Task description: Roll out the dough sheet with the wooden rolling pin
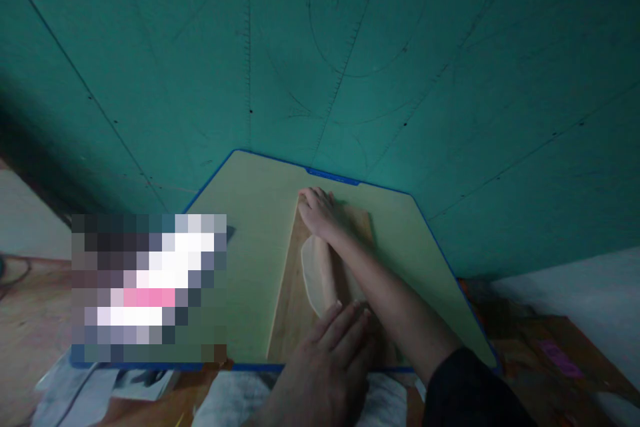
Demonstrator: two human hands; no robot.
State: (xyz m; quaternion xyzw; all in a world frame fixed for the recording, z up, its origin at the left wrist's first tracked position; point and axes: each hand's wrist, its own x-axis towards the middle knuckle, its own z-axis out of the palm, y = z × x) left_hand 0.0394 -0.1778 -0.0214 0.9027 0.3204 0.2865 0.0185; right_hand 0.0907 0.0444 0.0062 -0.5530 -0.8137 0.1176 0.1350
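Observation:
A pale wooden rolling pin (327, 273) lies lengthwise across a flattened sheet of dough (311, 271) on a wooden board (290, 320). My right hand (318, 213) reaches across to the pin's far end, its fingers bent over it near the board's far edge. Over the near end rests my left hand (333, 353), the fingers long and close together and the palm downward. Both pin ends are hidden beneath my hands. My right forearm and left hand cover part of the dough's right side.
The board lies on a pale tabletop with a blue rim (330, 176). At the table's left is a pixelated bright object (165, 273). A green marked wall (350, 80) rises behind. White cloth (235, 400) shows at the near edge, and cardboard boxes (565, 353) stand to the right.

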